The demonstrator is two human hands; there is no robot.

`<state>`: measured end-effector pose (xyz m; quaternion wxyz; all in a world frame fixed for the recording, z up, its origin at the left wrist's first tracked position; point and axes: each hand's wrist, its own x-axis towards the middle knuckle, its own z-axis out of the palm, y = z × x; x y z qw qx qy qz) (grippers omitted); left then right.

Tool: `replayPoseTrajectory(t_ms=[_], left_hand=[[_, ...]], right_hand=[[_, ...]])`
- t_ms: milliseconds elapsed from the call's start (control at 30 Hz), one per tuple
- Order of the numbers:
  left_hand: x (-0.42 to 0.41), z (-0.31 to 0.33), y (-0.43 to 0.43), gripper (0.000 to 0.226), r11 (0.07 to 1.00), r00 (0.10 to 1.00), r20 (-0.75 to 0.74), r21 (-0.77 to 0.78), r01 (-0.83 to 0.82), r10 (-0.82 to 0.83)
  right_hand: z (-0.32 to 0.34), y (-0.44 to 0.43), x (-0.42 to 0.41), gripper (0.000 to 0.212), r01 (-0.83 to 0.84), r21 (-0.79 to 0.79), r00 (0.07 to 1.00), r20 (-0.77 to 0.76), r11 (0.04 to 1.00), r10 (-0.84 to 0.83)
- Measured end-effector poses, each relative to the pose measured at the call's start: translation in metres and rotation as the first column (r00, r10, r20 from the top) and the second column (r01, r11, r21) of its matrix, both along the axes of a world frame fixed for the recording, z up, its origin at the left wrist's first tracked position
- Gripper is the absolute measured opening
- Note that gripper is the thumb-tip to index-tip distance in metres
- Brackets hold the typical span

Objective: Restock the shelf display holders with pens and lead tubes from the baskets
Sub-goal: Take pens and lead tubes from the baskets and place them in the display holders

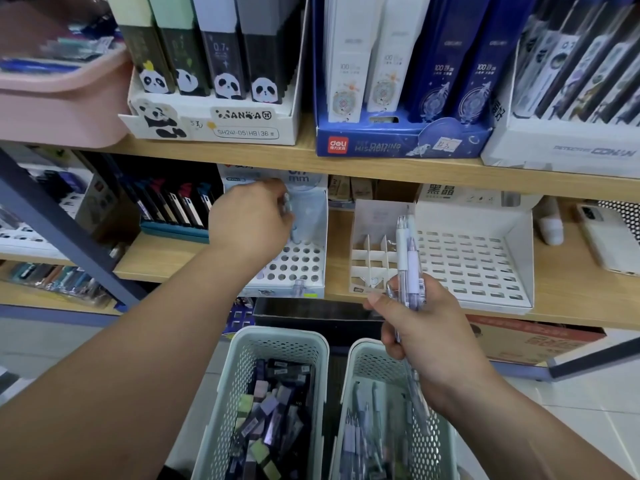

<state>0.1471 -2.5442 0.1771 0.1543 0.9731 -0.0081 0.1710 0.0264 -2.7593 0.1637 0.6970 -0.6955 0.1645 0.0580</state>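
Seemingly mid-insertion, a clear-barrelled pen (286, 204) sits pinched in the fingers of the left hand (249, 223), just above the pale blue cardboard holder with round holes (294, 265) on the lower wooden shelf (166, 258). Motion blur hides the pen's tip, so whether it has met a hole cannot be told. The right hand (426, 327) has its fingers clamped round a bundle of white and lilac pens (407, 258), held upright in front of the white divided cardboard holder (370, 261). Below, the pale green perforated basket of pens (363, 358) stands beside a matching basket of lead tubes (277, 336). Most holes look empty, so the restocking seems barely begun. The blue holder is light card near the shelf edge, and a skewed push could tip it or slide it off toward the baskets. The bundle could also fan out and drop a pen if the right grip slackens.
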Motion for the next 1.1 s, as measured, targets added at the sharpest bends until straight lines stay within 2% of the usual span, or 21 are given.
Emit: replayPoseTrajectory(t_ms=[133, 267, 500, 667, 733, 867, 933, 967, 1000, 1067, 1100], left_hand=[[0.001, -0.003, -0.006, 0.014, 0.995, 1.000, -0.007, 0.096, -0.010, 0.011], [0.000, -0.003, -0.012, 0.015, 0.977, 0.994, 0.017, 0.181, -0.111, 0.110], [0.015, -0.002, -0.018, 0.021, 0.949, 0.981, -0.029, 0.258, -0.180, 0.194], [0.012, -0.003, -0.015, 0.025, 0.938, 0.986, 0.002, 0.309, -0.160, 0.168], [0.006, -0.001, -0.011, 0.022, 0.951, 0.992, 0.022, 0.283, -0.124, 0.123], [-0.014, 0.012, -0.001, 0.008, 0.995, 0.993, 0.114, 0.096, 0.017, -0.029], [-0.029, 0.019, -0.001, 0.005, 0.992, 0.992, 0.048, -0.022, 0.121, -0.120], [-0.039, 0.023, -0.003, 0.005, 0.977, 0.988, -0.033, -0.152, 0.147, -0.154], [-0.052, 0.027, -0.008, 0.007, 0.932, 0.974, -0.138, -0.340, 0.126, -0.182], [-0.081, 0.030, -0.019, 0.010, 0.721, 0.908, -0.312, -0.693, -0.017, -0.279], [-0.095, 0.030, -0.023, 0.012, 0.613, 0.873, -0.367, -0.783, -0.103, -0.321]], right_hand=[[0.003, 0.006, 0.002, 0.018, -0.007, 0.024, 1.000, 0.012, 1.000, 0.006], [0.006, 0.011, 0.003, 0.020, -0.007, 0.049, 1.000, 0.027, 0.999, 0.006], [0.008, 0.015, 0.003, 0.019, 0.005, 0.095, 0.999, 0.043, 0.996, -0.009], [0.010, 0.013, 0.004, 0.020, -0.002, 0.120, 0.998, 0.066, 0.993, -0.006], [0.011, 0.012, 0.003, 0.020, -0.012, 0.137, 0.998, 0.059, 0.990, 0.004], [0.012, 0.009, 0.000, 0.023, -0.066, 0.201, 0.998, 0.017, 0.977, 0.064], [0.014, 0.010, -0.003, 0.025, -0.100, 0.227, 0.995, 0.009, 0.969, 0.101], [0.015, 0.012, -0.004, 0.026, -0.113, 0.239, 0.993, 0.013, 0.964, 0.113], [0.015, 0.013, -0.005, 0.026, -0.124, 0.246, 0.992, 0.020, 0.961, 0.123], [0.017, 0.018, -0.006, 0.024, -0.147, 0.260, 0.989, 0.034, 0.954, 0.143], [0.018, 0.020, -0.007, 0.023, -0.154, 0.278, 0.988, 0.041, 0.948, 0.149]])
